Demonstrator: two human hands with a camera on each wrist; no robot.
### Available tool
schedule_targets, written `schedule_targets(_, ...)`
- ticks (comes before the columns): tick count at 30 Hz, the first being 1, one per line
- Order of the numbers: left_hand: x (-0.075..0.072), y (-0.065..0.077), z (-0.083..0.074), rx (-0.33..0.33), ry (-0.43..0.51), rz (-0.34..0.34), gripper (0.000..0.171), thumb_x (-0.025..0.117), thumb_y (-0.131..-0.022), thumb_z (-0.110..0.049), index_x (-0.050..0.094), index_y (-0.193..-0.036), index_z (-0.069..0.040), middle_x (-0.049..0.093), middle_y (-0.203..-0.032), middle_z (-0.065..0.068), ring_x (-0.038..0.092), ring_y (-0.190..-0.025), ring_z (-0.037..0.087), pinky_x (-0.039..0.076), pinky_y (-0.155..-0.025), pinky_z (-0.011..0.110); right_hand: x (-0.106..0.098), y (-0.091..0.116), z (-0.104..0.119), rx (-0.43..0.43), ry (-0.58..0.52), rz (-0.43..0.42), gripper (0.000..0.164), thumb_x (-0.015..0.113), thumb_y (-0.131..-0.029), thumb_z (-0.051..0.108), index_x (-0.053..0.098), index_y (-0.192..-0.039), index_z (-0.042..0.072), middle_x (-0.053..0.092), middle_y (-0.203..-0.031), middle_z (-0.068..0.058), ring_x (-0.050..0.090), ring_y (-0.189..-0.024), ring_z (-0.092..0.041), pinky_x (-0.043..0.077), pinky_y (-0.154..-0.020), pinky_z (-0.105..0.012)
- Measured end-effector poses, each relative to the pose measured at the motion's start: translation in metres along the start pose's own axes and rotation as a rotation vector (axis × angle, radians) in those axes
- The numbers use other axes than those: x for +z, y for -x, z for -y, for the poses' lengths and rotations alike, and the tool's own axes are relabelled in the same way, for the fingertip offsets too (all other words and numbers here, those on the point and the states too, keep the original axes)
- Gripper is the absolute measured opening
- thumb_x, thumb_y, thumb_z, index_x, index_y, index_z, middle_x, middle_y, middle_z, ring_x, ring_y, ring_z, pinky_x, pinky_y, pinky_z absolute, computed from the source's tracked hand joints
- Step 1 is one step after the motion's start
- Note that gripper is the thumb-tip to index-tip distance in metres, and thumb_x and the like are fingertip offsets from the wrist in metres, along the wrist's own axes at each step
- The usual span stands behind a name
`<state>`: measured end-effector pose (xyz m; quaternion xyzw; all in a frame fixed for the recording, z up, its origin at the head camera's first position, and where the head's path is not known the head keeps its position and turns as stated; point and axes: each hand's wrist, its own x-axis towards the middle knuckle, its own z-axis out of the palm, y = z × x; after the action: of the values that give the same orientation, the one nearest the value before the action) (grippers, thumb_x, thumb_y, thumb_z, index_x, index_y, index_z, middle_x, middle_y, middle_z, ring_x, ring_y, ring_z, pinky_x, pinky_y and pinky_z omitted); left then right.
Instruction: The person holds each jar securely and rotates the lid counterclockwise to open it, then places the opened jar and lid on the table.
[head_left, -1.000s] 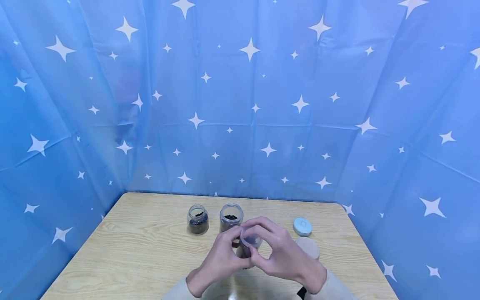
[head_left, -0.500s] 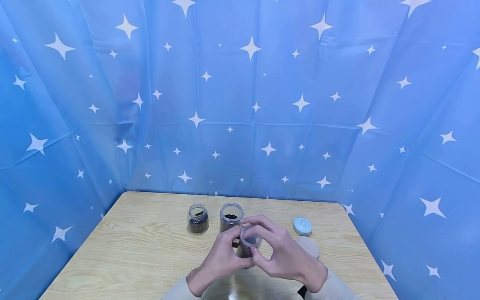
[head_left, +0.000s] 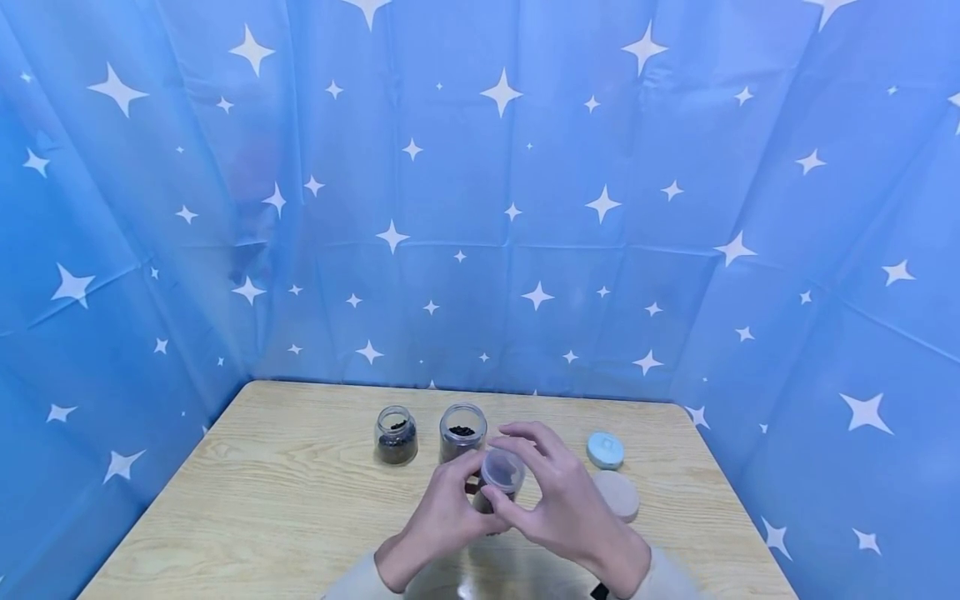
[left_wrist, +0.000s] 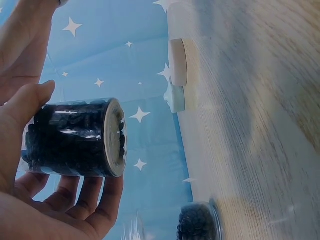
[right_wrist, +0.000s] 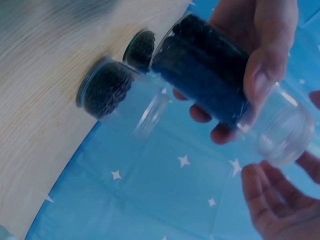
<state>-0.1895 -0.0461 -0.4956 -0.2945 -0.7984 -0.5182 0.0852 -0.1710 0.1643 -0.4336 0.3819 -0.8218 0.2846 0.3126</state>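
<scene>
My left hand grips a clear jar around its body, thumb on one side and fingers on the other. Small dark bean-like pieces fill much of it, and its base shows in the left wrist view, off the table. Over the top sits a see-through lid. My right hand curves around that lid, thumb at its near left side and fingers at its far side. In the right wrist view, right fingertips lie right at the rim of the clear top.
Two uncovered glass jars with dark pieces stand behind my hands: a small jar at left and a larger jar nearer. A light-blue lid and a beige lid lie at right on the wooden table. A starry blue curtain hangs behind.
My right hand has turned around the lid: its thumb has shifted left across the near side and the fingers have moved right, uncovering more of the lid. The left hand has kept its grip.
</scene>
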Motion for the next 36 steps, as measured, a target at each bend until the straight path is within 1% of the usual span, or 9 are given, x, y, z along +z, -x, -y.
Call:
schedule_targets(3,0.0009,-0.0001,0.0003,0.000,-0.002,-0.011,0.057,0.101,-0.081,-0.009,0.079,-0.131,-0.022,0.083,-0.118,-0.002,0.074,-0.106,0.004,0.066,-0.084,0.024,0.0016,0.0022,0.0037,0.052,0.021,-0.003,0.052,0.095,-0.098,0.030,0.076,-0.144,0.019,0.076,-0.141,-0.007,0.079,-0.125,-0.027,0.071,-0.098,-0.041)
schedule_targets(8,0.0013,-0.0006,-0.0008,-0.008,0.003,-0.017,0.058,0.100,-0.081,-0.007,0.079,-0.134,-0.020,0.083,-0.121,0.000,0.076,-0.108,0.009,0.067,-0.085,0.025,0.0032,0.0049,0.0088,0.100,0.026,-0.001,0.055,0.096,-0.098,0.032,0.075,-0.148,0.023,0.076,-0.138,-0.004,0.079,-0.121,-0.022,0.071,-0.095,-0.036)
schedule_targets(12,0.0013,-0.0007,-0.0020,-0.009,0.002,-0.015,0.063,0.101,-0.082,-0.008,0.078,-0.139,-0.020,0.084,-0.125,0.001,0.078,-0.111,0.012,0.067,-0.085,0.025,0.0044,0.0050,0.0103,0.078,0.032,-0.021,0.052,0.095,-0.098,0.027,0.076,-0.146,0.021,0.077,-0.134,-0.004,0.080,-0.116,-0.021,0.070,-0.093,-0.034)
schedule_targets(17,0.0018,-0.0012,-0.0027,-0.020,0.002,-0.008,0.068,0.103,-0.080,-0.008,0.077,-0.142,-0.020,0.085,-0.126,0.000,0.078,-0.112,0.013,0.067,-0.086,0.025,0.0049,0.0046,0.0094,0.042,0.057,-0.049,0.045,0.095,-0.098,0.021,0.080,-0.140,0.016,0.078,-0.127,-0.004,0.080,-0.111,-0.021,0.069,-0.092,-0.031)
schedule_targets(22,0.0018,-0.0020,-0.0038,-0.035,0.013,0.000,0.068,0.103,-0.080,-0.008,0.078,-0.141,-0.020,0.084,-0.126,0.000,0.078,-0.112,0.013,0.067,-0.087,0.025,0.0050,0.0038,0.0078,0.026,0.060,-0.057,0.044,0.096,-0.095,0.018,0.081,-0.136,0.014,0.078,-0.125,-0.004,0.079,-0.108,-0.021,0.069,-0.091,-0.029)
schedule_targets(31,0.0007,-0.0019,-0.0053,-0.042,0.021,0.005,0.065,0.103,-0.079,-0.008,0.079,-0.138,-0.022,0.083,-0.124,0.000,0.077,-0.111,0.011,0.068,-0.087,0.025,0.0049,0.0031,0.0071,0.022,0.050,-0.055,0.040,0.095,-0.095,0.017,0.081,-0.133,0.015,0.078,-0.123,-0.003,0.078,-0.107,-0.019,0.068,-0.090,-0.029)
schedule_targets(36,0.0007,-0.0023,-0.0050,-0.040,0.014,-0.001,0.062,0.103,-0.079,-0.007,0.079,-0.134,-0.024,0.082,-0.123,-0.003,0.076,-0.111,0.009,0.068,-0.087,0.026,0.0043,0.0030,0.0066,0.019,0.042,-0.052,0.042,0.096,-0.094,0.016,0.081,-0.134,0.016,0.078,-0.124,-0.003,0.079,-0.107,-0.019,0.068,-0.092,-0.028)
